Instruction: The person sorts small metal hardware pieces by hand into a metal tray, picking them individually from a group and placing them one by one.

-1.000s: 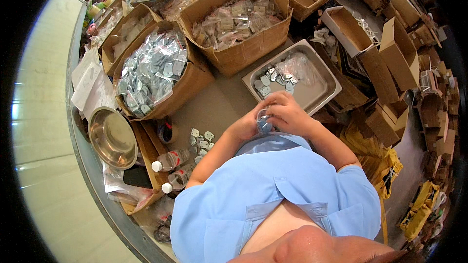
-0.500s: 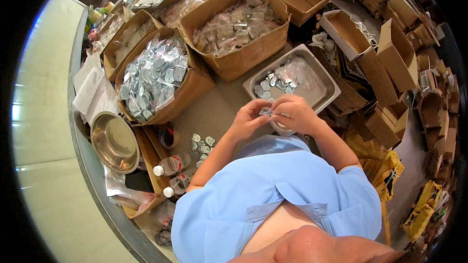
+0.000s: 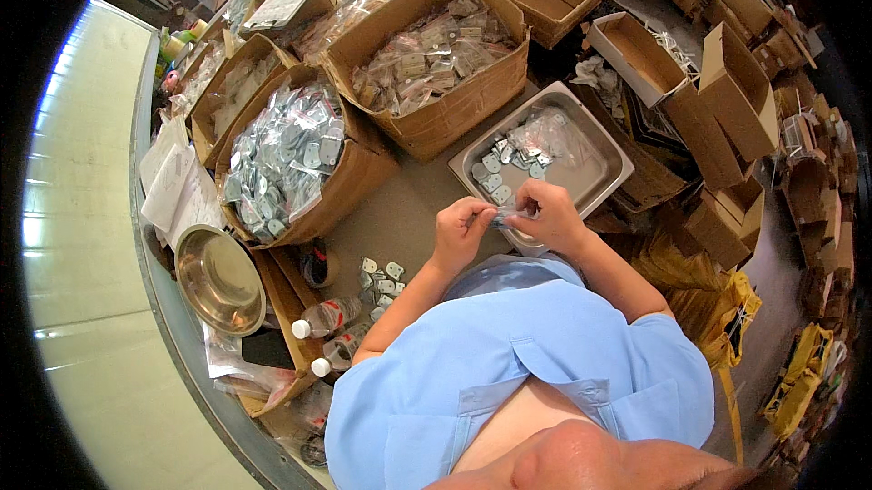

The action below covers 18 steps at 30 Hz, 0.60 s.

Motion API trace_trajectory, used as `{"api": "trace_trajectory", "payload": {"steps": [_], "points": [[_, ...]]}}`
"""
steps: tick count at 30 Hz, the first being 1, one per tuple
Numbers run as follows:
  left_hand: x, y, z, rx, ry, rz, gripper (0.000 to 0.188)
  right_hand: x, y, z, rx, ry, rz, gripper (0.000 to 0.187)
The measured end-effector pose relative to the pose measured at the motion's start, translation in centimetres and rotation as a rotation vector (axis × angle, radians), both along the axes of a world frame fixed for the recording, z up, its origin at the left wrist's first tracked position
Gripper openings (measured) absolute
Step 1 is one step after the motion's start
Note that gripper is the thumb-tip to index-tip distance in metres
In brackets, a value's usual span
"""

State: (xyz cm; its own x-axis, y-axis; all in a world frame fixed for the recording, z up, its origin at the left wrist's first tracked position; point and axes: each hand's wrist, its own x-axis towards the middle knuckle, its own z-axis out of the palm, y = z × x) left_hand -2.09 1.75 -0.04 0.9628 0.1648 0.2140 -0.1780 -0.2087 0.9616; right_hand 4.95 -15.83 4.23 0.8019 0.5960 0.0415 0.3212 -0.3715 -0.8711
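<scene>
Both my hands meet in front of my body, over the near edge of a steel tray (image 3: 610,183). My left hand (image 3: 461,228) pinches one side of a small clear plastic bag (image 3: 502,215). On the bag's other side, my right hand (image 3: 550,216) grips it between thumb and fingers. What the bag contains is too small to make out. Inside the tray lie several grey metal plates with holes (image 3: 493,163) and a heap of clear plastic bags (image 3: 556,138).
Left of the tray stand a cardboard box of bagged metal plates (image 3: 363,172) and another box of bagged parts (image 3: 454,118). Loose plates (image 3: 381,281), plastic bottles (image 3: 329,316) and a steel bowl (image 3: 186,258) lie at the left. Cardboard boxes (image 3: 731,95) crowd the right.
My hands have drawn slightly apart, and the clear bag now shows between them. My left fingers are more tightly pinched. The whole view has shifted a little.
</scene>
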Motion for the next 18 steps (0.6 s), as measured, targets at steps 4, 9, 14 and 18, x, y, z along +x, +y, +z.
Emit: {"api": "trace_trajectory", "payload": {"steps": [4, 9, 14, 18], "points": [[0.3, 0.4, 1.1, 0.194, -0.188, -0.078, 0.008, 0.1, 0.4, 0.0, 0.132, -0.177, 0.157, 0.016], [0.4, 0.9, 1.7, 0.085, -0.116, -0.122, 0.005, 0.0, 0.4, -0.1, 0.130, -0.096, 0.177, 0.009], [0.2, 0.7, 0.2, 0.155, -0.169, -0.062, 0.006, 0.2, 0.2, 0.5, 0.119, -0.074, 0.190, 0.011], [0.4, 0.1, 1.1, 0.308, -0.258, -0.029, 0.004, 0.5, 0.6, 0.7, 0.134, -0.379, 0.185, 0.014]]}}
